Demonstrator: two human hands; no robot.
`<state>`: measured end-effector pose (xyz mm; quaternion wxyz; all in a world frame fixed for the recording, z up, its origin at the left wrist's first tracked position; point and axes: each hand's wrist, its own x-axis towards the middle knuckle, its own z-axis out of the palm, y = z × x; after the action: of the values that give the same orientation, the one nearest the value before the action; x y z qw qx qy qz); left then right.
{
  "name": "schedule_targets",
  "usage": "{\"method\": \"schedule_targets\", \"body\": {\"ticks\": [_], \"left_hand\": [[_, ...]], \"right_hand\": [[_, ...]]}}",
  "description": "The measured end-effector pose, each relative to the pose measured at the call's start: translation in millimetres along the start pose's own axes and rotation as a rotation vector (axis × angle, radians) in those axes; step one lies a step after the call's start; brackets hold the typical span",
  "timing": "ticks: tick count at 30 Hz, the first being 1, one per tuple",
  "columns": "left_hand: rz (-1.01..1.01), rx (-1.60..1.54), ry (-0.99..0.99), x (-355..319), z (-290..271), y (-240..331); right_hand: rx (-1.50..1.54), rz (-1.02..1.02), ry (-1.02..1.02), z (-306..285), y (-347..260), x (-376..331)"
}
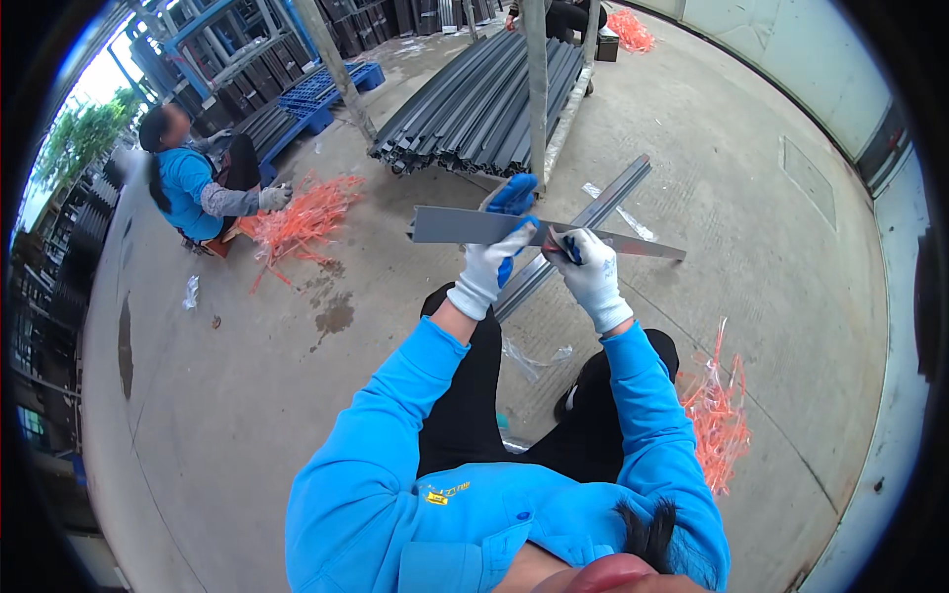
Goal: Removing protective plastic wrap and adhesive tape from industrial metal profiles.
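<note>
A long grey metal profile (457, 225) lies crosswise in front of me, its broad flat end to the left. My left hand (488, 265), in a white glove with a blue palm, is closed round it, thumb on the near side and fingers beyond. My right hand (591, 275), gloved alike, is closed against the same profile farther right. A small dark and reddish bit shows at its fingertips, too small to name. Below the held profile, more grey profiles (615, 194) lie slantwise, running from near my knees to the far right.
A large stack of dark profiles (484, 99) sits in a rack with metal posts (537, 89) ahead. Orange strapping scraps (714, 420) lie by my right knee; another orange heap (301, 222) lies beside a seated co-worker (193, 183) at left. A blue pallet (321, 94) stands behind.
</note>
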<state>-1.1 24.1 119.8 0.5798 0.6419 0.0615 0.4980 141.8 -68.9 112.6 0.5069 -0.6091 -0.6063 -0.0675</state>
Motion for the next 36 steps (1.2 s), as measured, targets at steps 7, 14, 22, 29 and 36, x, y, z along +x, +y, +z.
{"method": "schedule_targets", "body": {"ticks": [7, 14, 22, 29, 36], "left_hand": [[0.030, -0.297, -0.008, 16.7, 8.5, 25.1], [0.030, -0.205, 0.007, 30.0, 9.2, 27.9], [0.051, -0.435, 0.108, 38.8, 12.8, 20.3], [0.017, -0.497, 0.102, 34.7, 12.3, 15.3], [0.041, -0.463, 0.299, -4.6, -42.7, -21.8]], "right_hand": [[0.200, 0.177, -0.160, -29.3, -37.5, 17.6], [0.027, 0.811, -0.077, -121.2, 105.0, -45.7], [0.819, 0.937, 0.297, -234.8, 256.3, -204.5], [1.465, 0.386, 0.589, -310.5, 285.3, -145.3], [0.687, 0.978, 0.719, -237.2, 210.4, -79.4]]}}
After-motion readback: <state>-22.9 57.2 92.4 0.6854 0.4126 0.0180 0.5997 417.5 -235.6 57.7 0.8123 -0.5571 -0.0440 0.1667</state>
